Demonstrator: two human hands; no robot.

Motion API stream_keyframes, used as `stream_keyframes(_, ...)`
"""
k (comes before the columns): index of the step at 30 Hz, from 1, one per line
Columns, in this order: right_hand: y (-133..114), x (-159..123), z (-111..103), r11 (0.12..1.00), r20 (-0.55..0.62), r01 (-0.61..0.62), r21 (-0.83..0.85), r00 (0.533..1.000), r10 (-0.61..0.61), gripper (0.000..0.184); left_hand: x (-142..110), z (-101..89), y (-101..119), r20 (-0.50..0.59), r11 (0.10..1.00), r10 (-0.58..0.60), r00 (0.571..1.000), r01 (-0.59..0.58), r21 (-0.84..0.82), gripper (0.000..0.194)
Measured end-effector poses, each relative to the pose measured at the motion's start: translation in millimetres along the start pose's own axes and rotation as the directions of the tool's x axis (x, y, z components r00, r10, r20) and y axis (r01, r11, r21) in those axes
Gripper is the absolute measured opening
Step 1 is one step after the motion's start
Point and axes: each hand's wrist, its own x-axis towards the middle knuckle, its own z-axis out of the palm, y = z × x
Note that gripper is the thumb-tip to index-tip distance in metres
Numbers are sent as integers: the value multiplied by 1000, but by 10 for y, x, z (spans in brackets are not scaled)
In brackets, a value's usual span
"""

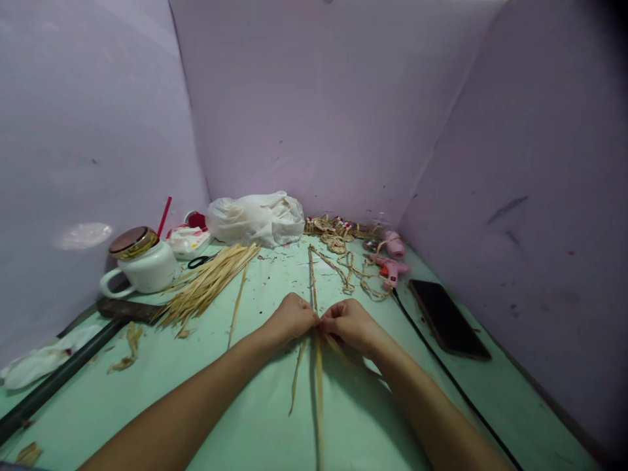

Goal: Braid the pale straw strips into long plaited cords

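My left hand (290, 318) and my right hand (350, 324) meet knuckle to knuckle over the middle of the green table (206, 392). Both are closed in a pinch on thin straw strips (318, 386). The loose strip ends trail toward me from under my hands, spreading apart. A plaited length of the same straw (312, 275) runs away from my fingers toward the back of the table.
A straw bundle (210, 281), black scissors (199, 261), a white lidded mug (142, 265) and a dark bar (59, 379) lie left. A white plastic bag (255, 219) sits at the back. Woven pieces (336, 235), a pink glue gun (390, 268) and a phone (449, 317) lie right.
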Motion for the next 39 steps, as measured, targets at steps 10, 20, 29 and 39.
stream_keyframes(10,64,-8,78,985,-116,90,-147,987,-108,8,-57,-99,34,118,984,84,990,-101,150,12)
stream_keyframes(20,-17,-24,-6,984,4,134,119,991,-135,4,-67,-198,103,133,994,15,991,-1,-109,6)
stream_keyframes(29,-146,-91,40,884,112,-57,463,994,5,3,-38,-234,71,202,949,13,979,51,-310,7)
stream_keyframes(39,-60,-23,106,971,-57,-5,238,998,19,3,-99,-179,106,150,998,55,987,-52,-27,8)
